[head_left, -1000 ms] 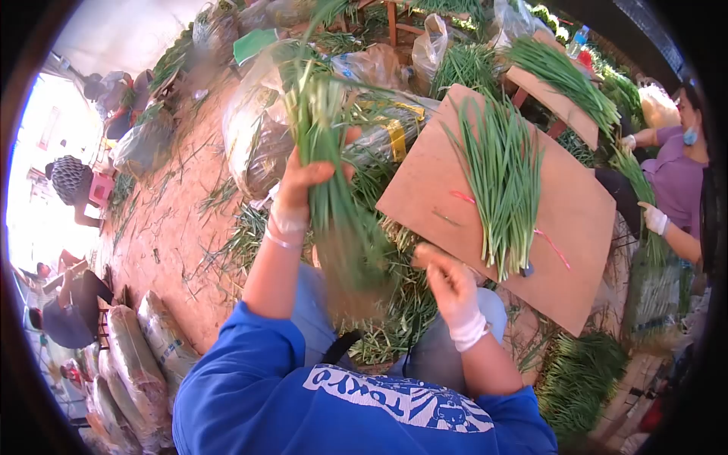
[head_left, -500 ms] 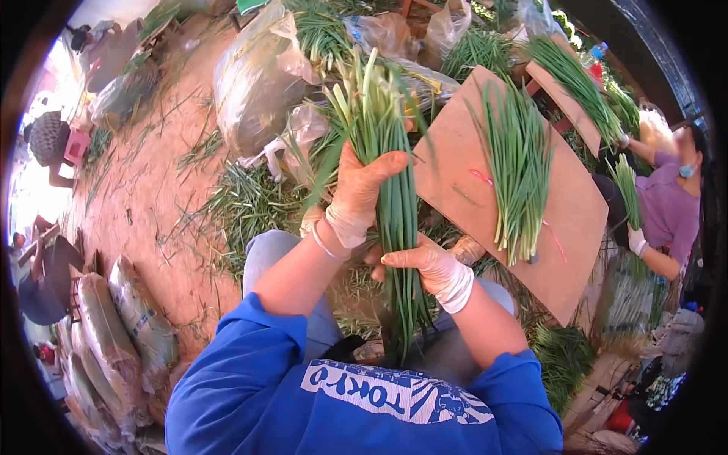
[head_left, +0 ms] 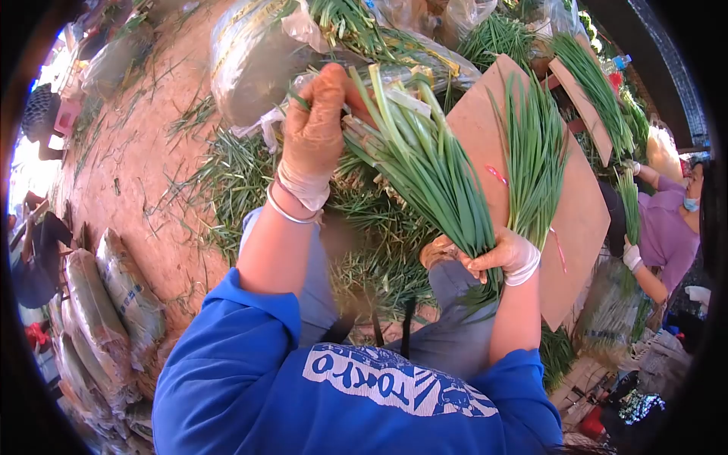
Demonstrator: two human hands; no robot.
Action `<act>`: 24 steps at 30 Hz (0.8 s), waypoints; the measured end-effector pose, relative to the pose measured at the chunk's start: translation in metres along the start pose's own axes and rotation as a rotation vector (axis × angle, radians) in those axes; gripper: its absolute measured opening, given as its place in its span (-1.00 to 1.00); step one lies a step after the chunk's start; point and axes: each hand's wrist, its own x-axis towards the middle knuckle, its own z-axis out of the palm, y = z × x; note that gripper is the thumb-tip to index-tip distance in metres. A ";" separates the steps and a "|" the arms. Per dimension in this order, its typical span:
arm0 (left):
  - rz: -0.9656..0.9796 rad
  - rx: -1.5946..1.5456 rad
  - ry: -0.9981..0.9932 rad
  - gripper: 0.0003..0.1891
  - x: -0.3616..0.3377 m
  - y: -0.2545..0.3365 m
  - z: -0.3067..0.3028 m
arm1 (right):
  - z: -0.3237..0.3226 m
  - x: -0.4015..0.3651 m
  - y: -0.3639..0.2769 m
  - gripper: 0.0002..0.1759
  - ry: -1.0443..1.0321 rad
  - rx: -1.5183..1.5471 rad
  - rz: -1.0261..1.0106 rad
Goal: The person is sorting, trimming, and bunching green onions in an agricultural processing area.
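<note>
A bunch of garlic chives (head_left: pixel 436 167) slants across the middle, pale stem ends up and left, leaf tips down and right. Wearing a thin glove, my right hand (head_left: pixel 504 256) is closed around its leafy end. My left hand (head_left: pixel 312 133), also gloved, is raised beside the pale stem ends with its fingers curled. A bit of green leaf (head_left: pixel 300 98) shows at those fingers. On a brown board (head_left: pixel 584 220) to the right lies another chive bunch (head_left: pixel 535 152), next to a pink tie (head_left: pixel 497 175).
Loose green leaves (head_left: pixel 235 178) litter the floor around my legs. Clear plastic bags (head_left: pixel 254 68) stand ahead, and long wrapped bundles (head_left: pixel 98 303) lie at left. At far right a co-worker in a purple top (head_left: pixel 671 224) holds chives (head_left: pixel 628 201) beside another board (head_left: pixel 580 106).
The bunch has swung from upright to slanting, its leafy end now right. My left hand has come off its stems and moved left and up; my right hand has shifted right with the bunch.
</note>
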 end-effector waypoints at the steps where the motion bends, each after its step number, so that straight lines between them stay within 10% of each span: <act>1: 0.135 0.193 0.019 -0.53 0.000 0.005 0.001 | 0.001 -0.004 -0.002 -0.38 0.051 -0.048 0.044; 7: 0.204 -0.401 0.278 -0.58 0.009 0.026 -0.061 | -0.009 -0.025 0.016 -0.72 0.261 -0.119 0.110; 10: 0.152 -0.128 0.292 -0.62 0.001 0.016 -0.055 | -0.013 -0.021 0.017 -0.77 0.313 -0.198 0.157; 14: 0.133 1.142 -0.431 -0.48 -0.022 -0.006 -0.002 | -0.005 -0.013 0.013 -0.76 0.392 -0.365 0.234; 21: -0.500 0.420 -0.390 -0.74 -0.009 -0.003 -0.021 | 0.001 -0.002 0.010 -0.78 0.425 -0.322 0.113; 24: -0.028 0.809 -0.286 -0.81 -0.012 -0.004 -0.022 | 0.000 0.008 0.012 -0.73 0.447 -0.357 0.069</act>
